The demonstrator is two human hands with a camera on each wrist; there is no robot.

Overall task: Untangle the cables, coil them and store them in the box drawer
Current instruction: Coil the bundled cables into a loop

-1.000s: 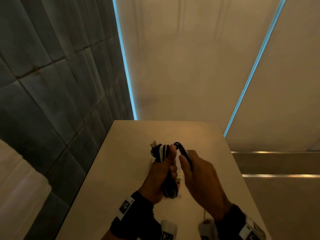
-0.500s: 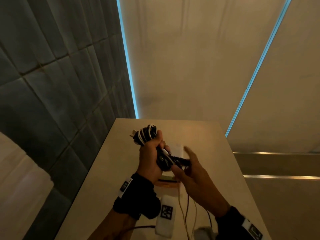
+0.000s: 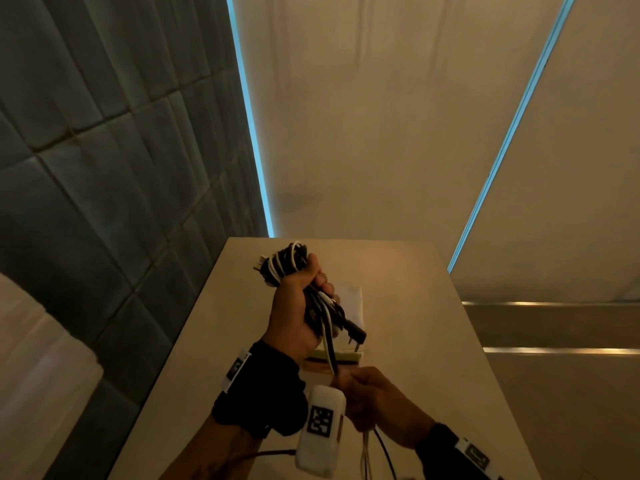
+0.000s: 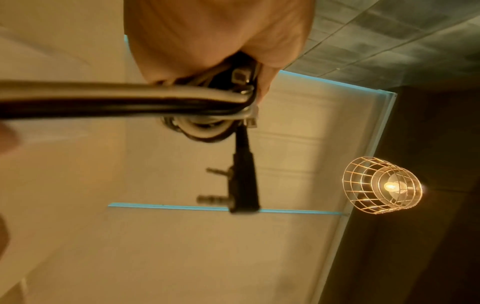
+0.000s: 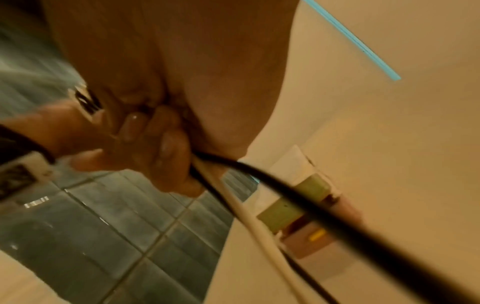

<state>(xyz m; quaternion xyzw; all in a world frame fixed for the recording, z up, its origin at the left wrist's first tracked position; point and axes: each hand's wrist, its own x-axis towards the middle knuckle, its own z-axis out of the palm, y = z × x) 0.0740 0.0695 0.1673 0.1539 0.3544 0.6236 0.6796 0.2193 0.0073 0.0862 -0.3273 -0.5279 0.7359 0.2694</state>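
My left hand [image 3: 298, 299] grips a coiled bundle of black and white cables [image 3: 285, 259] above the beige table [image 3: 214, 327]. A black two-pin jack plug [image 3: 356, 336] dangles from the bundle; in the left wrist view the plug [image 4: 244, 185] hangs below my fist. Black and white strands [image 3: 329, 351] run down to my right hand [image 3: 374, 396], which pinches them close to me. In the right wrist view my fingers [image 5: 168, 148] curl round the strands [image 5: 259, 205]. A small drawer box [image 3: 332, 362] with green and pink fronts sits on the table under the cables, partly hidden.
A grey tiled wall [image 3: 104, 150] runs along the table's left. A beige wall with blue light strips [image 3: 252, 133] stands behind. A caged lamp [image 4: 381, 185] hangs overhead. A white camera unit [image 3: 322, 431] sits at my left wrist. A white sheet [image 3: 349, 299] lies behind the box.
My left hand has lifted the bundle up and to the left. My right hand has slid down the strands towards me, pulling them straight, and the jack plug now dangles free.
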